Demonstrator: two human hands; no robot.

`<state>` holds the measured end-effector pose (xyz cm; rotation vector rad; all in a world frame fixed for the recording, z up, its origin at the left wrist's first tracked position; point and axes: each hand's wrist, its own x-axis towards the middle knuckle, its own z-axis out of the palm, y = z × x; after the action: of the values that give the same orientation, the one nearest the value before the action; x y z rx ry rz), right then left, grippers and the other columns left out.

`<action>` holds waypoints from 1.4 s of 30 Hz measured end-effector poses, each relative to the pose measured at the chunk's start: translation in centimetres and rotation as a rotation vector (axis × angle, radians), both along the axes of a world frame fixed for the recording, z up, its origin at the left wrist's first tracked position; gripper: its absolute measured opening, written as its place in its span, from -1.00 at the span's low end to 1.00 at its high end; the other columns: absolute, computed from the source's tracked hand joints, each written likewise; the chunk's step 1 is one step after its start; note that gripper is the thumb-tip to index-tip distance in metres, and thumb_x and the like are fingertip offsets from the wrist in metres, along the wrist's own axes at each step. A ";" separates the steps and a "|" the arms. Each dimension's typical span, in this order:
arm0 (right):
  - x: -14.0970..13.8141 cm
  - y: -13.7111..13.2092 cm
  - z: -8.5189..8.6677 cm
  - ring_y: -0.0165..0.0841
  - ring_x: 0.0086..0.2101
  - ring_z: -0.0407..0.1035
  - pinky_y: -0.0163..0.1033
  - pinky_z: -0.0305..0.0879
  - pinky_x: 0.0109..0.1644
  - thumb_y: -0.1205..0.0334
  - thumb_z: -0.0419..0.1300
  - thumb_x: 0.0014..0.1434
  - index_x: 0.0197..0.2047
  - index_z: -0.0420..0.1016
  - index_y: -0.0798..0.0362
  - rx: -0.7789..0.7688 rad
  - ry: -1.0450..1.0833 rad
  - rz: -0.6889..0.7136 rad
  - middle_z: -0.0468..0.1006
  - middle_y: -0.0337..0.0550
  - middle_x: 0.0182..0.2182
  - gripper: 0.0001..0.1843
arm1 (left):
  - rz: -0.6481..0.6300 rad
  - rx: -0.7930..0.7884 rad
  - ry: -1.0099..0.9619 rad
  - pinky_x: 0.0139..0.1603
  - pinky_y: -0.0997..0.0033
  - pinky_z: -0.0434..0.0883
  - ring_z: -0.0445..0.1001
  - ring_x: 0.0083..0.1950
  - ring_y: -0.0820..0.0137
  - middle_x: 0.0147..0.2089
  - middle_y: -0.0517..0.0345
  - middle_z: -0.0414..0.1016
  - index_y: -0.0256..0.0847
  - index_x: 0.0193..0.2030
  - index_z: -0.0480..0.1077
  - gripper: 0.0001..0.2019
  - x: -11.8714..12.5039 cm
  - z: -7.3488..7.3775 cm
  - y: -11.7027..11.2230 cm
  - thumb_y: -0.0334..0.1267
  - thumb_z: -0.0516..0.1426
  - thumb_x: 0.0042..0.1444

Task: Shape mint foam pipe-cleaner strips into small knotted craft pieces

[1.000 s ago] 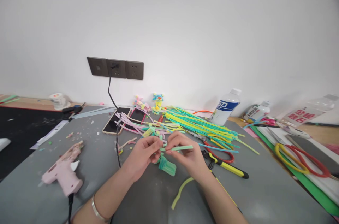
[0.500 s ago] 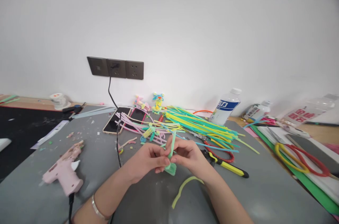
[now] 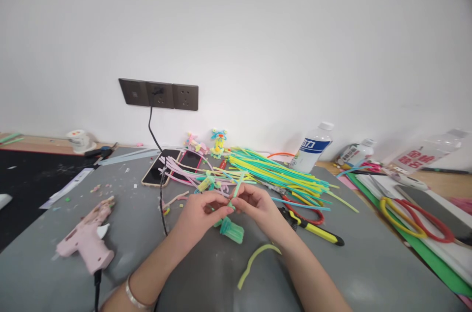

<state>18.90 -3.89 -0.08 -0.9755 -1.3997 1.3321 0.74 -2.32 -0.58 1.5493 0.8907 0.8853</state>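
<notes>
My left hand (image 3: pixel 197 216) and my right hand (image 3: pixel 260 208) meet over the grey mat (image 3: pixel 206 272), fingers pinched together on a thin green strip (image 3: pixel 236 188) that points up and away. A chunky green bundle (image 3: pixel 232 231) hangs just below the pinch, touching or close to the mat. A bracelet circles my left wrist. A curved yellow-green strip (image 3: pixel 256 260) lies on the mat in front of my right forearm.
A pink glue gun (image 3: pixel 86 240) lies at the left with its black cord (image 3: pixel 161 189) running to the wall socket (image 3: pixel 159 94). A heap of green and yellow strips (image 3: pixel 280 174), two phones (image 3: pixel 165 167), a yellow knife (image 3: pixel 317 231), bottles (image 3: pixel 311 147) and loop-handled scissors (image 3: pixel 413 211) surround the hands.
The green strip went from lying sideways in my right hand to pointing upward between both hands. The bundle rose to my fingers half a second ago and hangs lower again now.
</notes>
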 end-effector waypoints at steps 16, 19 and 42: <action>-0.5 -0.5 0.2 -0.46 -0.47 0.33 -0.34 0.28 -0.36 0.05 0.30 0.20 -0.31 0.47 0.07 0.011 0.117 0.106 0.44 -0.28 -0.49 -0.76 | -0.163 -0.328 -0.122 -0.43 0.50 0.33 0.38 -0.50 0.49 -0.52 0.14 0.51 -0.29 -0.47 0.59 -0.71 -0.4 0.3 0.1 -0.05 0.34 -0.03; -0.4 -0.4 0.1 -0.44 -0.43 0.37 -0.32 0.34 -0.31 0.08 0.30 0.21 -0.27 0.52 0.06 0.047 0.140 0.077 0.47 -0.24 -0.43 -0.79 | -0.149 -0.412 -0.177 -0.46 0.54 0.33 0.36 -0.53 0.54 -0.53 0.16 0.49 -0.31 -0.50 0.56 -0.67 -0.2 0.2 0.0 -0.02 0.36 -0.06; -0.1 -0.2 0.3 -0.44 -0.47 0.40 -0.31 0.40 -0.34 0.15 0.45 0.01 -0.41 0.49 0.07 -0.021 0.149 -0.023 0.50 -0.23 -0.42 -0.76 | -0.062 -0.403 -0.213 -0.49 0.55 0.26 0.32 -0.55 0.57 -0.54 0.18 0.43 -0.31 -0.51 0.49 -0.64 -0.1 0.2 -0.1 -0.02 0.38 -0.09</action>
<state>18.82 -4.07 0.22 -0.8848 -1.2600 1.3765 0.62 -2.37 -0.38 1.1078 0.8038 0.7552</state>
